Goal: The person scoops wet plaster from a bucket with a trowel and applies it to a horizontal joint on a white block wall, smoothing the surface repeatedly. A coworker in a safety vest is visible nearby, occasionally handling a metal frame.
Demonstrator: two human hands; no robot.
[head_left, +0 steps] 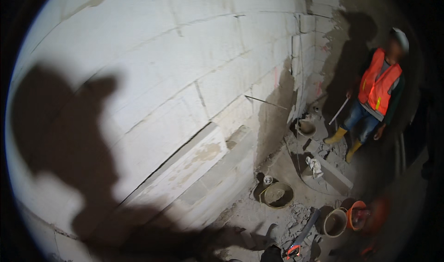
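Observation:
Neither my left hand nor my right hand shows in the head view. Along the lower edge, a handsaw (303, 236) with an orange handle lies on rubble, beside a dark shape (271, 255) that I cannot make out. A bucket (277, 195) of grey mortar sits near the foot of the white block wall (194, 54), with a small white container (268, 180) behind it. A pale bucket (334, 224) and an orange bucket (357, 213) stand at the lower right. A thin bar (264, 101) shows against the wall. My shadow covers the wall's left side.
At the right, a co-worker (379, 88) in an orange vest and yellow boots holds a pale rod (339, 110). By the boots are another bucket (305, 128), a white bag-like bundle (314, 167) and a long block (335, 176). Broken pieces (291, 220) litter the floor.

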